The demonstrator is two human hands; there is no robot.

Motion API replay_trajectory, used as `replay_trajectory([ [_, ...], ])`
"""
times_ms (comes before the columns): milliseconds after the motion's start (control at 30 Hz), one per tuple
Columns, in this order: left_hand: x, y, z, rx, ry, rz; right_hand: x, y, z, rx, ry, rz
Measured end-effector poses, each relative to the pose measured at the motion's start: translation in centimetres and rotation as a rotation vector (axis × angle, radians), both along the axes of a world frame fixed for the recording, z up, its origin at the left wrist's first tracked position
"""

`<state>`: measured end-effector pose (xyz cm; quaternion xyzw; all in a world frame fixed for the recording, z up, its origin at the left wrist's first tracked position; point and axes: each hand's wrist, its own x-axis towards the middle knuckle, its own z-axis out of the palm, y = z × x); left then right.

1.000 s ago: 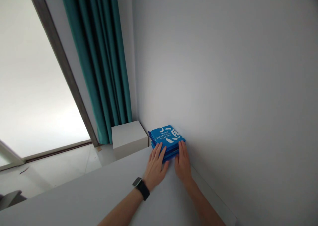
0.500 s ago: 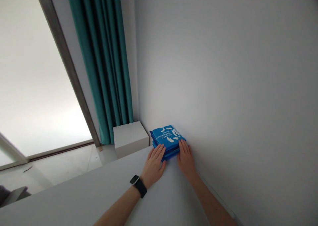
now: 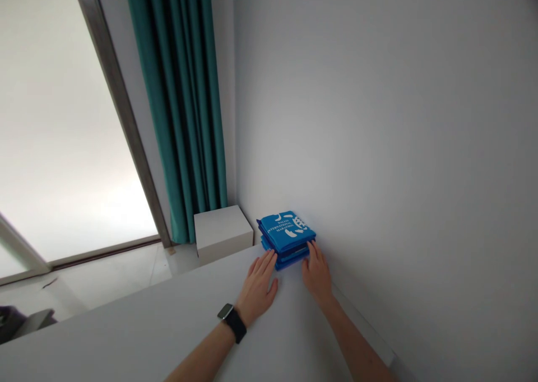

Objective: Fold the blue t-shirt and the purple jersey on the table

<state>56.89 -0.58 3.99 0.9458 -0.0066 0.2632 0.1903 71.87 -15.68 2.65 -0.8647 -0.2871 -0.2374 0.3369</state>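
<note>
A stack of folded blue fabric items (image 3: 290,232) with white lettering and shapes on top lies at the far end of a white surface (image 3: 168,315), against the wall. My left hand (image 3: 257,289), with a black watch on its wrist, rests flat, its fingertips at the near left edge of the stack. On the right, my right hand (image 3: 317,273) has its fingertips at the near right corner of the stack. Neither hand is closed round the fabric.
Beyond the surface stands a white box-like cabinet (image 3: 223,226) beside a green curtain (image 3: 185,119). A plain wall (image 3: 378,119) rises on the right. A dark object (image 3: 12,323) sits at the lower left, near a bright glass door (image 3: 71,119).
Both hands have drawn back slightly toward me, from the top of the stack to its near edge. The view has shifted a little.
</note>
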Motion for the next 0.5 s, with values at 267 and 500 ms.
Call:
replay_trajectory([
  [267, -2.7, 0.9, -1.4, -0.067, 0.037, 0.031, -5.2, 1.5, -2.4, 0.029, 0.037, 0.097],
  [500, -6.2, 2.8, -3.2, -0.093, 0.066, 0.1, -10.3, 3.9, -4.2, 0.005, 0.079, 0.222],
])
